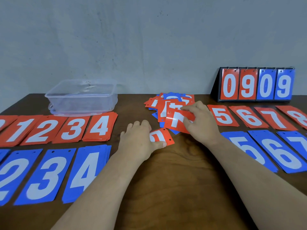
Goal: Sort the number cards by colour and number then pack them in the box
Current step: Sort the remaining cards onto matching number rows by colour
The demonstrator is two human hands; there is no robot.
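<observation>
- While fingers of the left hand pinch a loose red card against the counter, its digit half hidden, fingers of the right hand grip the top red card on the unsorted pile.
- Sorting is under way, with red stacks and blue stacks flanking both hands.
- Next, each held card needs its matching stack; the clear box waits behind, far left.
</observation>
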